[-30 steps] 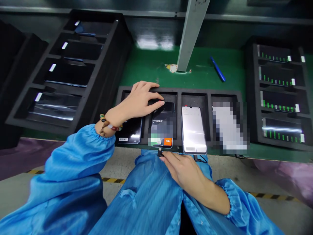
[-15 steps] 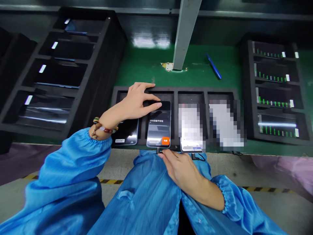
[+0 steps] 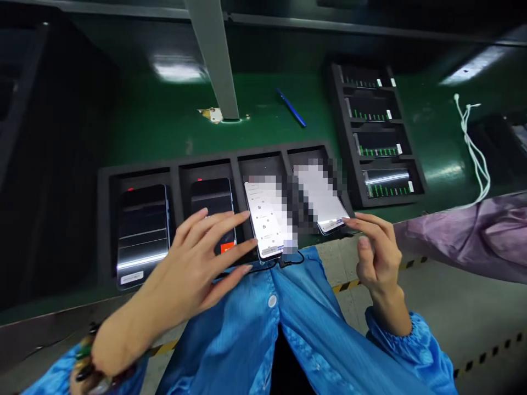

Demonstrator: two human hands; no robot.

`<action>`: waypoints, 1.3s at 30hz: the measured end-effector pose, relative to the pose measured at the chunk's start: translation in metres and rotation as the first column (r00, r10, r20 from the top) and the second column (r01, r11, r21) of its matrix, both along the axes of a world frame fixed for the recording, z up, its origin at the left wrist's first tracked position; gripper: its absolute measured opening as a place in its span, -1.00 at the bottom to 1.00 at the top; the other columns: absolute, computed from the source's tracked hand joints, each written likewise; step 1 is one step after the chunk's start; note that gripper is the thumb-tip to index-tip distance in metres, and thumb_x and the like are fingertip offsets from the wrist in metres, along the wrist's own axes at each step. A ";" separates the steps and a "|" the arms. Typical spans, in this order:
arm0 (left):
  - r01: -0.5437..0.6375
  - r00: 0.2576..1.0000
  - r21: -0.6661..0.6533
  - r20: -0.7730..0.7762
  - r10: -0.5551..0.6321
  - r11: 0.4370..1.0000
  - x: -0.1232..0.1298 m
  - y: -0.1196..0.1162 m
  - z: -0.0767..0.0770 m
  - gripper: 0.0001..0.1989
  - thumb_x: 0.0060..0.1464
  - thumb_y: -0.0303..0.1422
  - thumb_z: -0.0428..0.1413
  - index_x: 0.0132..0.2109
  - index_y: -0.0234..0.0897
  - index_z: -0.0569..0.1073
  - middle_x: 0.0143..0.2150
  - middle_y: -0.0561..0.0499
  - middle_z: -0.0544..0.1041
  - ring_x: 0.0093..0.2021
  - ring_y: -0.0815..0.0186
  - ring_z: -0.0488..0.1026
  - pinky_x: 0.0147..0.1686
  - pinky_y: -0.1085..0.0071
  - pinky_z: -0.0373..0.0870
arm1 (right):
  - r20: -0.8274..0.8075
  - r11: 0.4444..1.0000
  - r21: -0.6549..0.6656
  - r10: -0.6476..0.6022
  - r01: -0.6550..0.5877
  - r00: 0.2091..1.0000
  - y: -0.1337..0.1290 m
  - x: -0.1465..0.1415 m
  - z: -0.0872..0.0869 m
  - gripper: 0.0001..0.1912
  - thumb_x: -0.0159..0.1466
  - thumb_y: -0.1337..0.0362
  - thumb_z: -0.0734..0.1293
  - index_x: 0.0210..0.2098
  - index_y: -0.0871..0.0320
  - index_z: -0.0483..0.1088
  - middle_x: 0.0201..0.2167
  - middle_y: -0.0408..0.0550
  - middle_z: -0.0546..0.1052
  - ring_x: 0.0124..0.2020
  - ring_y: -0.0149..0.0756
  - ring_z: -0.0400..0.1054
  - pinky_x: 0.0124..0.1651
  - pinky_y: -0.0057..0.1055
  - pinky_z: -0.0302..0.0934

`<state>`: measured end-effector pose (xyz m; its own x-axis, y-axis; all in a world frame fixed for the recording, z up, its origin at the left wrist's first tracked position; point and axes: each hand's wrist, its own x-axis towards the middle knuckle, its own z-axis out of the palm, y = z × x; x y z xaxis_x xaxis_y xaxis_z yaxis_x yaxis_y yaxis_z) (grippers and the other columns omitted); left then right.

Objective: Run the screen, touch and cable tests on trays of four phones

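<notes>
My left hand [image 3: 201, 255] is spread over the second phone [image 3: 212, 192], whose dark screen has an orange patch near its bottom. Two of its fingertips reach the left edge of the third phone [image 3: 265, 219], which shows a white screen, partly blurred out. My right hand [image 3: 381, 252] has its index fingertip at the lower right corner of the fourth phone [image 3: 323, 197], also lit white and lying tilted; the thumb stands apart, with nothing gripped. At the far left lies a dark phone [image 3: 142, 236] with a white label. All these phones rest in a black foam tray [image 3: 175, 203].
A second foam tray [image 3: 415, 170] holds several phones with green markings. A blue pen [image 3: 291, 108] lies behind the phones, near a metal post [image 3: 216, 60]. White cables [image 3: 473, 148] hang at the right. A black cable [image 3: 294, 260] runs along the front edge.
The view has turned right. My left hand has come from the second phone's top edge to lower down, toward the third phone. My right hand has left the second phone's plug for the fourth phone.
</notes>
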<state>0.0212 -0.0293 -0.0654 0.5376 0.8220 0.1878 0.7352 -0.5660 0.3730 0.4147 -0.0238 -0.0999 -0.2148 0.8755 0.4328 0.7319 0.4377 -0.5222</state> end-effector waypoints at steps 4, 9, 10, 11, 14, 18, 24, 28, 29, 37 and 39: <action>0.019 1.000 0.060 0.013 -0.020 0.998 0.029 -0.006 -0.006 -0.58 0.31 -0.26 0.27 0.27 0.12 0.58 0.52 -0.02 0.45 0.42 -0.07 0.46 0.47 -0.28 0.34 | 0.034 0.998 -0.059 -0.015 0.017 0.999 -0.004 0.019 -0.015 -0.59 0.53 0.25 0.22 0.27 0.00 0.53 0.12 0.05 0.70 0.28 0.09 0.50 0.31 0.23 0.40; 0.081 0.997 0.056 -0.007 -0.081 0.995 0.052 -0.001 -0.006 -0.60 0.32 -0.19 0.25 0.26 0.04 0.62 0.53 -0.05 0.43 0.42 -0.08 0.45 0.50 -0.22 0.30 | -0.074 1.000 0.010 -0.023 0.024 0.997 -0.005 0.014 -0.015 -0.58 0.53 0.27 0.21 0.29 -0.01 0.51 0.11 0.04 0.71 0.30 0.10 0.49 0.32 0.24 0.39; 0.089 0.996 0.047 -0.009 -0.088 0.995 0.056 -0.001 -0.007 -0.60 0.32 -0.18 0.24 0.27 0.01 0.62 0.53 -0.08 0.44 0.42 -0.09 0.44 0.50 -0.22 0.29 | -0.099 0.999 0.019 -0.025 0.027 0.995 -0.003 0.014 -0.015 -0.59 0.53 0.27 0.21 0.29 -0.01 0.50 0.11 0.05 0.71 0.31 0.10 0.49 0.31 0.24 0.40; 0.092 0.996 0.040 -0.005 -0.092 0.995 0.058 -0.001 -0.007 -0.60 0.33 -0.17 0.23 0.27 -0.01 0.62 0.52 -0.10 0.44 0.42 -0.09 0.44 0.50 -0.23 0.29 | -0.115 0.999 0.016 -0.025 0.028 0.993 -0.001 0.015 -0.015 -0.59 0.54 0.26 0.21 0.29 -0.01 0.50 0.11 0.05 0.70 0.31 0.10 0.49 0.31 0.24 0.41; 0.077 0.997 0.031 0.020 -0.078 0.997 0.058 -0.001 -0.007 -0.59 0.35 -0.19 0.19 0.28 -0.04 0.60 0.52 -0.14 0.44 0.43 -0.09 0.42 0.52 -0.24 0.23 | -0.155 1.000 -0.023 -0.023 0.020 0.988 0.007 0.017 -0.017 -0.62 0.56 0.24 0.21 0.27 0.00 0.49 0.17 0.07 0.67 0.30 0.09 0.49 0.34 0.25 0.39; -0.047 0.999 0.035 0.004 0.047 0.998 0.046 0.000 -0.003 -0.55 0.36 -0.24 0.17 0.35 0.01 0.52 0.53 -0.14 0.40 0.44 -0.09 0.40 0.54 -0.26 0.15 | -0.162 0.991 -0.127 -0.053 0.033 0.985 0.016 0.014 -0.016 -0.62 0.58 0.20 0.22 0.32 0.02 0.43 0.27 0.13 0.59 0.33 0.05 0.48 0.37 0.18 0.39; -0.188 0.982 0.025 -0.011 0.188 0.982 0.029 -0.002 -0.003 -0.55 0.39 -0.32 0.13 0.36 0.01 0.46 0.52 -0.18 0.38 0.40 -0.12 0.40 0.50 -0.33 0.16 | -0.131 0.978 -0.185 -0.121 0.096 0.984 0.008 0.004 -0.007 -0.62 0.57 0.15 0.26 0.31 0.03 0.43 0.20 0.14 0.60 0.23 0.02 0.53 0.29 0.10 0.46; -0.189 0.982 0.008 -0.005 0.189 0.982 0.031 -0.002 -0.009 -0.56 0.38 -0.32 0.14 0.35 -0.01 0.48 0.52 -0.18 0.38 0.40 -0.12 0.41 0.50 -0.34 0.15 | -0.154 0.977 -0.191 -0.127 0.096 0.980 0.015 0.004 -0.004 -0.62 0.58 0.14 0.25 0.32 0.01 0.41 0.19 0.13 0.59 0.11 -0.01 0.59 0.22 0.08 0.50; -0.180 0.984 0.003 -0.009 0.180 0.984 0.034 -0.001 -0.010 -0.57 0.38 -0.31 0.15 0.34 -0.03 0.49 0.52 -0.19 0.37 0.40 -0.13 0.40 0.50 -0.34 0.15 | -0.139 0.980 -0.178 -0.116 0.090 0.983 0.020 0.004 -0.004 -0.61 0.58 0.14 0.23 0.33 0.00 0.41 0.22 0.13 0.59 0.15 0.01 0.58 0.26 0.11 0.47; -0.146 0.987 0.013 -0.068 0.147 0.989 0.058 0.013 -0.008 -0.57 0.40 -0.24 0.15 0.34 -0.13 0.54 0.55 -0.27 0.33 0.44 -0.18 0.36 0.51 -0.33 0.16 | 0.081 0.979 -0.200 0.061 -0.043 0.995 0.048 0.001 -0.011 -0.54 0.63 0.15 0.14 0.41 -0.10 0.43 0.52 0.03 0.36 0.55 0.11 0.16 0.56 0.28 0.12; -0.146 0.987 0.005 -0.063 0.146 0.989 0.062 0.015 -0.008 -0.56 0.41 -0.22 0.14 0.35 -0.11 0.54 0.56 -0.26 0.32 0.46 -0.18 0.34 0.51 -0.34 0.17 | 0.078 0.975 -0.220 0.052 -0.034 0.996 0.047 0.002 -0.011 -0.52 0.63 0.12 0.14 0.46 -0.11 0.39 0.53 0.06 0.33 0.52 0.11 0.20 0.53 0.26 0.16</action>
